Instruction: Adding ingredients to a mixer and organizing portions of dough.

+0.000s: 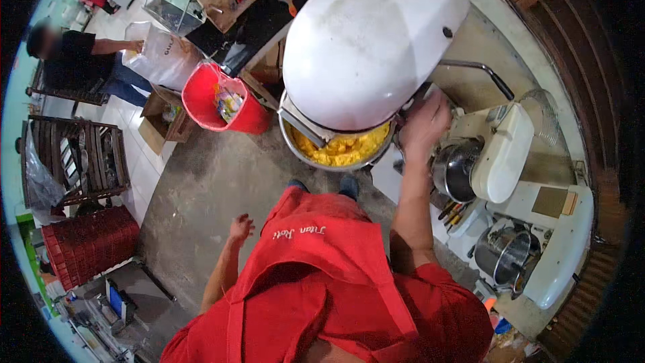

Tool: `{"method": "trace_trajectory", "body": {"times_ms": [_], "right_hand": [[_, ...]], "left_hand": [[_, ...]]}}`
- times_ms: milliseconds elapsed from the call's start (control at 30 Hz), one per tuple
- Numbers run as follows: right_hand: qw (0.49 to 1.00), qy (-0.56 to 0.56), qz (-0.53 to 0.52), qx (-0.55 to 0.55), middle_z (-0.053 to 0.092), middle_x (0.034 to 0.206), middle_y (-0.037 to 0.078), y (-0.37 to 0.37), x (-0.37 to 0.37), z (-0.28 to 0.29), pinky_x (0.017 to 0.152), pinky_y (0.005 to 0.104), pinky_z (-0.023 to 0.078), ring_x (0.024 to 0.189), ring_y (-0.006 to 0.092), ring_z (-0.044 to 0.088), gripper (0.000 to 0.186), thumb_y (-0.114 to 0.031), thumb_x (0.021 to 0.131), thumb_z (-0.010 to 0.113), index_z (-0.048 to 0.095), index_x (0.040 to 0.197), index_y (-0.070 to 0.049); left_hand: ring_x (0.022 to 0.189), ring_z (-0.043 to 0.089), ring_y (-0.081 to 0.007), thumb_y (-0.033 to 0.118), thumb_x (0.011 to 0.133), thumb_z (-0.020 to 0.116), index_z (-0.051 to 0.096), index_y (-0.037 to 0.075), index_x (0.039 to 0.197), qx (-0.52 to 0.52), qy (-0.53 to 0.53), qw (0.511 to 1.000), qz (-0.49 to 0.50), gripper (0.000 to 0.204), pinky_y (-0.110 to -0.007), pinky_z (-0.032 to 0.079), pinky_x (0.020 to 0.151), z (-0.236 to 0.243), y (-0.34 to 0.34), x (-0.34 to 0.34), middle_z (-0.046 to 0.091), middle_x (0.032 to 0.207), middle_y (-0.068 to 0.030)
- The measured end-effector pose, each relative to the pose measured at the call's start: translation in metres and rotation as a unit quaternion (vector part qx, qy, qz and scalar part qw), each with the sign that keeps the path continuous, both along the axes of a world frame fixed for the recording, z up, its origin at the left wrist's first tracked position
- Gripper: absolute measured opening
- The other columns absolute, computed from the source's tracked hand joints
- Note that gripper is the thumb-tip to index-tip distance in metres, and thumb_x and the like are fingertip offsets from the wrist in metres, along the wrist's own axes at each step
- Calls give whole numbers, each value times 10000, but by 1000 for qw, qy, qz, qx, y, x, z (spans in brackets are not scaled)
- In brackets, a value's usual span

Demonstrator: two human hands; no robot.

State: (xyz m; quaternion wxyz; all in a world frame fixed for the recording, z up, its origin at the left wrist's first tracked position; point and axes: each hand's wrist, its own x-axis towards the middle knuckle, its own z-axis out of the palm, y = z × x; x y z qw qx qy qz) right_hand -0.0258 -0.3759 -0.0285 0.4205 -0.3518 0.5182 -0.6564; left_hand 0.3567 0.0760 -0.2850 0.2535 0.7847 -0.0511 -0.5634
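In the upper centre of the frame, the metal mixing bowl (344,167) of lumpy yellow mixture (339,153) sits beneath the white stand mixer (369,37), and the right hand (426,124) is at the mixer's right side, too blurred for me to tell whether its fingers grip anything. The left hand (241,228), left of centre, hangs empty, fingers loosely spread. To work at the machine's side well, I'd leave that hand and the red apron (329,228) clear of the bowl, with the right wrist outside its rim.
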Motion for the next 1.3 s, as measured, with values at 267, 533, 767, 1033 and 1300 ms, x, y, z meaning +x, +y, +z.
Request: {"method": "trace_trajectory", "body": {"times_ms": [267,533,767,1033,1300], "right_hand": [[991,113,-63,-42,539,666,34,-43,-19,-37,558,325,416,596,162,527,246,-246,917,537,603,821,-29],[958,263,-106,45,645,799,68,18,4,-76,641,295,475,710,124,583,258,-187,959,524,605,886,47],[991,-96,-20,90,633,844,47,26,17,-23,622,284,490,690,126,590,217,-188,936,567,607,883,19],[994,-19,81,73,620,872,26,28,-8,-43,633,285,478,718,114,594,232,-260,922,596,600,988,-38],[985,4,125,118,608,903,-18,74,-71,-100,663,253,447,827,84,561,294,-334,915,593,576,1083,-93]], "left_hand": [[758,608,-181,165,882,558,462,32,1311,-71,11,997,28,459,-333,496,572,13,-61,22,612,987,-91],[885,631,-242,215,889,561,422,31,1353,-24,29,999,18,519,-360,509,650,-1,-45,2,610,1105,-101],[875,623,-229,205,896,536,432,56,1350,37,33,999,15,489,-371,509,660,-8,-11,-14,616,1079,-75],[842,618,-214,177,876,549,456,64,1331,24,52,997,57,478,-364,512,679,-15,-8,-20,616,1044,-58],[842,617,-201,183,879,555,460,53,1333,-35,58,994,85,482,-356,507,670,10,-23,-53,616,1067,-59]]}}
